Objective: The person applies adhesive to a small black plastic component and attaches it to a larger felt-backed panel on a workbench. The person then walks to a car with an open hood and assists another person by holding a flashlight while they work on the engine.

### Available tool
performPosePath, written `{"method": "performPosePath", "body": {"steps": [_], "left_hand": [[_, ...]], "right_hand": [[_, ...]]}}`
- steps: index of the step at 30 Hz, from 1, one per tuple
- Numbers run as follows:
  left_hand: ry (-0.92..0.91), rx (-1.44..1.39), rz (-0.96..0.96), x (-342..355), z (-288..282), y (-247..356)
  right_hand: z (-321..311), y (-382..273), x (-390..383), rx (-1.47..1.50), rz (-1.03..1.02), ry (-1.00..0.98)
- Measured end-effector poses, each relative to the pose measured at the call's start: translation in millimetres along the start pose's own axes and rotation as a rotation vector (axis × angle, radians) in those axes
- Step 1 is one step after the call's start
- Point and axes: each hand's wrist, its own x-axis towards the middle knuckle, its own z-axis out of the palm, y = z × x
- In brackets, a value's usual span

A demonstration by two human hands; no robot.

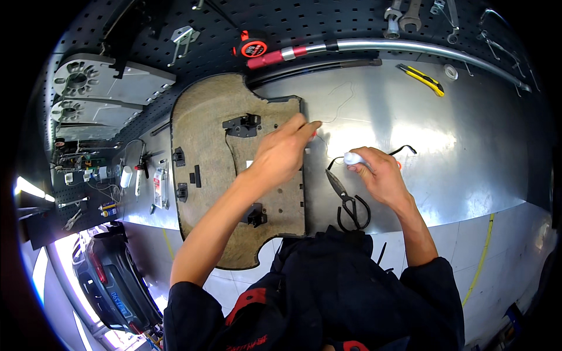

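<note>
From where I stand, the person's left hand (282,153) reaches over the right-hand edge of a broad, brown, fibrous panel with a dark rim (205,134). Its fingers are drawn narrow beside a small red piece (314,134); I cannot tell whether they grip it. A fine, thin thread (339,111) trails from near the fingertips towards one o'clock over the shiny metal workbench (468,169).

The right hand (381,175), at about four o'clock from the left, is closed around a small white cylinder (353,158). The panel lies flat on the bench at nine o'clock from that hand, with black fittings (243,125) on its upward face. A pair of black looped-handle scissors (345,197) lies at about half past seven from the right hand, its point towards eleven. At one o'clock sits a yellow-and-black utility knife (422,80). Just before twelve from the left hand, a round red-and-black tape measure (253,45) is by the dark perforated wall panel (328,20).
</note>
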Motion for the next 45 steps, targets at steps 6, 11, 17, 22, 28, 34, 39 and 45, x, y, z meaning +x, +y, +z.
{"method": "performPosePath", "body": {"steps": [6, 11, 17, 22, 28, 34, 39, 45], "left_hand": [[-0.148, -0.084, -0.225, 82, 106, -9], [-0.083, -0.224, -0.28, 100, 135, -15], [-0.173, -1.679, -0.321, 49, 52, -4], [-0.067, -1.394, -0.371, -15, -5, -21], [0.104, -0.09, -0.401, -158, -49, -67], [-0.252, 0.131, -0.291, -230, 7, -67], [-0.431, 0.066, -0.237, -236, 5, -81], [-0.047, -0.578, -0.683, -301, -78, -102]], "right_hand": [[-15, 17, -23, 0.032, 0.11, 0.148], [-27, 21, -47, -0.023, 0.201, 0.171], [-23, 21, -51, -0.005, 0.277, 0.219], [-4, 10, -42, -0.054, 0.195, 0.182], [32, -25, -43, 0.108, 0.064, 0.063], [90, -54, -42, 0.243, 0.055, -0.075], [116, -79, -42, 0.135, 0.04, -0.085], [150, -94, -50, 0.042, 0.122, -0.029]]}}
